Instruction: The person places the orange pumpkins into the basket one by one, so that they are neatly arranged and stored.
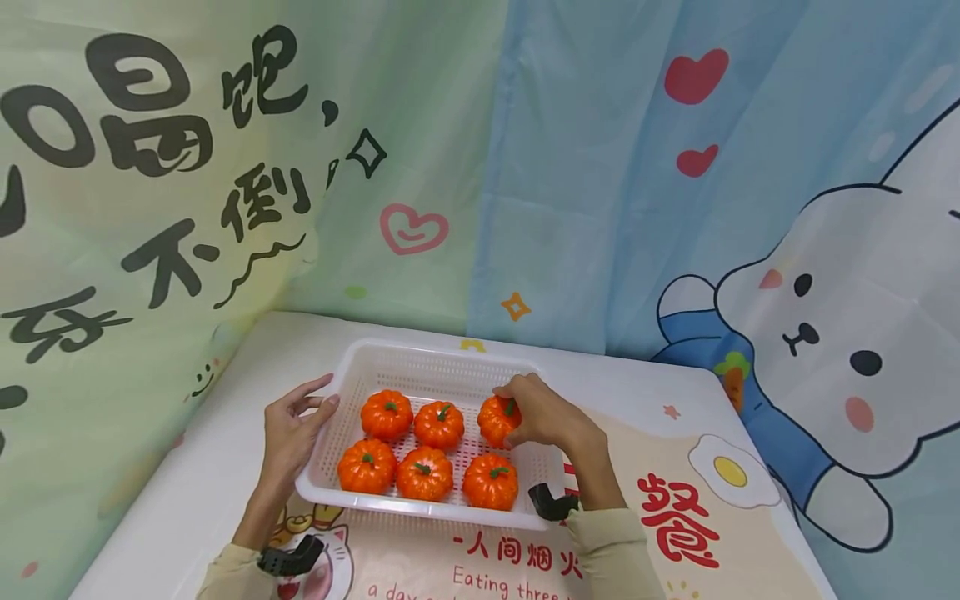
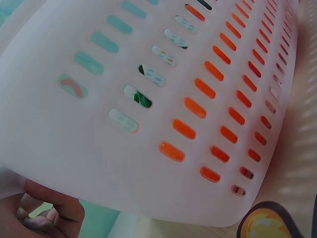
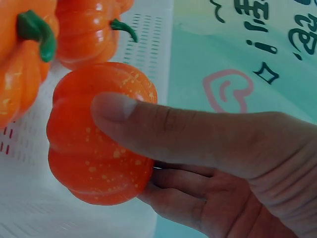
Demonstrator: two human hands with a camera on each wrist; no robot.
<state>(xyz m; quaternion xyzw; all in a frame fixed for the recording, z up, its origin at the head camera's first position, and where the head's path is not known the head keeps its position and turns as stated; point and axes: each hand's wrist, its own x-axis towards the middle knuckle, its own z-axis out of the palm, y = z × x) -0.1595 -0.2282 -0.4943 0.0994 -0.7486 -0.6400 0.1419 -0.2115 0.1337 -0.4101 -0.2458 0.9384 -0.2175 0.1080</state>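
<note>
A white plastic basket with slotted walls holds several small orange toy pumpkins with green stems, such as the front-left pumpkin and the front-right pumpkin. At the basket's left end, my left hand grips the rim; the left wrist view shows its curled fingers beside the rim. My right hand reaches over the right end and holds the back-right pumpkin. Up close, the thumb lies across this speckled pumpkin, with the other fingers partly hidden behind it.
The basket stands on a table with a printed cover, showing red lettering and a fried egg picture. Behind the table hangs a printed curtain. A black wrist strap sits on the left forearm, another black strap on the right.
</note>
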